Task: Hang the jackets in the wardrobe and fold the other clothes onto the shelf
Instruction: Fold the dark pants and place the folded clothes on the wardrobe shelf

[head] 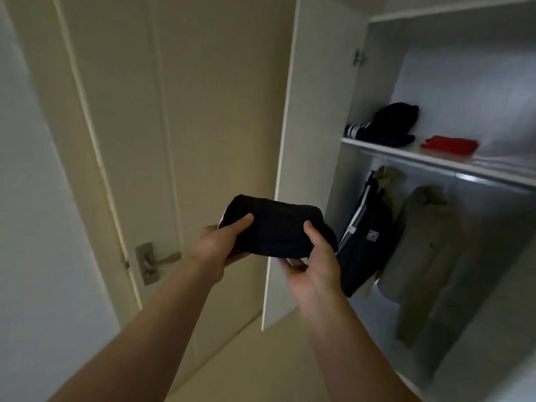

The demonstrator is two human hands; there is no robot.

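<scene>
Garment (275,229) dark, folded, mid-air before wardrobe door (313,126) | left hand (216,246) pinches its left end, thumb on top | right hand (314,264) pinches right end likewise | shelf (406,154) up right, part filled | risk: fold may fall open if either grip slackens on the lift.

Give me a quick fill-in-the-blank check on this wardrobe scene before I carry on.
1. Of the left hand and the right hand, ____ grip the folded dark garment.
2. On the shelf, the folded item lying right of the dark stack is ____ in colour.
3. The beige coat hangs ____ the shelf.
4. The wardrobe door stands ____.

Missing words: both; red; below; open.
</scene>
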